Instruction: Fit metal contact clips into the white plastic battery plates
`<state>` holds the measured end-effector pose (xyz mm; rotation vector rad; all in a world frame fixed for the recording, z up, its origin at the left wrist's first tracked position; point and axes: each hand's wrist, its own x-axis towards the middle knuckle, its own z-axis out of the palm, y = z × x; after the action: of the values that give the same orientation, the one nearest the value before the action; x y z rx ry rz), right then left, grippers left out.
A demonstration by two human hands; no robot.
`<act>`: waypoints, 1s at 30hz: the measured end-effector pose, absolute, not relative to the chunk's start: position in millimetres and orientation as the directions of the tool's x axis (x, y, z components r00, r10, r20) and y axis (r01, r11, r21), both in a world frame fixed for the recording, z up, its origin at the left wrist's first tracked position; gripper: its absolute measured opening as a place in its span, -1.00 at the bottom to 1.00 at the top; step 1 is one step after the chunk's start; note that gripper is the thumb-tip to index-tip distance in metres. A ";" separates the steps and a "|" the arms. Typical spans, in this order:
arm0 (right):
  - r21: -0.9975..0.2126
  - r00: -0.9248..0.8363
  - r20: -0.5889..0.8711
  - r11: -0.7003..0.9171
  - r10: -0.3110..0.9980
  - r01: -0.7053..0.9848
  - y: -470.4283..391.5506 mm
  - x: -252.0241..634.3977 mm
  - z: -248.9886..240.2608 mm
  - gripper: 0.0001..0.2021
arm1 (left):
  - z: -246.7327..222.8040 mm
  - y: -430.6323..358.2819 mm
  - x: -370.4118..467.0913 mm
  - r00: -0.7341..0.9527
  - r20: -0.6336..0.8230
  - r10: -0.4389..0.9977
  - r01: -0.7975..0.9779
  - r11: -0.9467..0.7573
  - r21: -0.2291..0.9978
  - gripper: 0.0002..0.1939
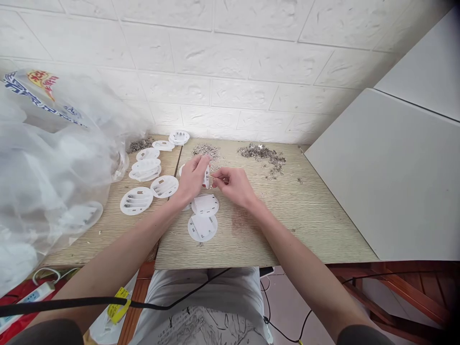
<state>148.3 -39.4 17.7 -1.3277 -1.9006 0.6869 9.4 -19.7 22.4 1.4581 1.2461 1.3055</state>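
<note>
My left hand (195, 177) grips a white round plastic battery case (206, 178), turned edge-on above the table. Close to its right side, my right hand (232, 183) has thumb and forefinger pinched together; what sits between them is too small to make out. Just below my hands, two similar white discs, the upper disc (205, 204) and the lower disc (202, 227), lie flat and overlap. Behind my left hand is a heap of small metal pieces (206, 151). Part of another white disc shows behind that hand.
Several white battery cases (136, 201) lie along the left. A large clear plastic bag (64, 158) with white parts bulges over the left side. More metal pieces (262, 155) are heaped at the back right. A grey panel (388, 177) bounds the right; a black cable (151, 305) crosses my lap.
</note>
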 end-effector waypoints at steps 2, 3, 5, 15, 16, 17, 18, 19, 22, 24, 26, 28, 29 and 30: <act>-0.741 -0.219 0.246 0.329 0.944 0.586 -39.8 148.2 17.8 -0.82 | 22.2 -19.4 9.1 -0.018 0.205 0.979 0.154 -0.200 0.968 -0.66; -0.735 -0.220 0.246 0.330 0.944 0.592 -39.9 148.2 18.0 -0.82 | 22.3 -19.3 9.0 -0.019 0.206 0.978 0.153 -0.200 0.968 -0.66; -0.728 -0.226 0.248 0.336 0.942 0.598 -40.1 148.2 18.3 -0.82 | 22.4 -18.9 9.0 -0.020 0.207 0.978 0.156 -0.201 0.967 -0.66; -0.678 -0.212 0.231 0.313 0.950 0.665 -42.4 146.6 19.0 -0.84 | 22.5 -20.5 10.4 -0.006 0.218 0.976 0.199 -0.212 0.957 -0.68; -0.676 -0.214 0.229 0.314 0.949 0.666 -42.9 146.2 19.0 -0.85 | 22.4 -21.0 10.8 -0.008 0.215 0.977 0.202 -0.209 0.957 -0.68; -0.675 -0.219 0.228 0.316 0.949 0.666 -43.2 145.7 19.0 -0.85 | 22.3 -21.4 11.2 -0.011 0.213 0.977 0.206 -0.207 0.956 -0.67; -0.675 -0.222 0.228 0.319 0.948 0.666 -43.4 145.1 18.9 -0.84 | 22.1 -21.7 11.5 -0.012 0.214 0.977 0.211 -0.207 0.955 -0.66; -0.674 -0.222 0.229 0.319 0.948 0.666 -43.6 144.5 18.8 -0.84 | 21.9 -21.9 11.7 -0.011 0.217 0.976 0.215 -0.210 0.954 -0.66; -0.673 -0.206 0.231 0.309 0.951 0.672 -43.3 143.0 18.5 -0.85 | 21.3 -21.3 12.0 -0.010 0.217 0.976 0.203 -0.211 0.956 -0.65; -0.681 -0.201 0.229 0.304 0.953 0.667 -42.9 142.8 18.6 -0.85 | 20.9 -20.4 11.8 -0.015 0.208 0.978 0.186 -0.202 0.962 -0.66; -0.690 -0.198 0.226 0.300 0.954 0.659 -42.7 143.2 18.9 -0.85 | 20.6 -19.4 11.5 -0.019 0.202 0.979 0.178 -0.196 0.964 -0.66; -0.695 -0.192 0.225 0.296 0.955 0.655 -42.5 143.8 19.1 -0.85 | 20.3 -18.7 11.2 -0.021 0.201 0.979 0.175 -0.194 0.965 -0.66; -0.697 -0.190 0.226 0.295 0.956 0.654 -42.5 144.1 19.1 -0.85 | 20.1 -18.6 11.1 -0.021 0.199 0.980 0.175 -0.193 0.966 -0.66; -0.697 -0.189 0.227 0.295 0.955 0.654 -42.5 144.2 19.1 -0.85 | 19.9 -18.5 10.9 -0.021 0.196 0.980 0.175 -0.189 0.966 -0.66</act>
<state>144.2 -42.5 19.1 -1.4334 -1.9274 0.6061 10.9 -18.5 19.9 1.4657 1.2680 1.2955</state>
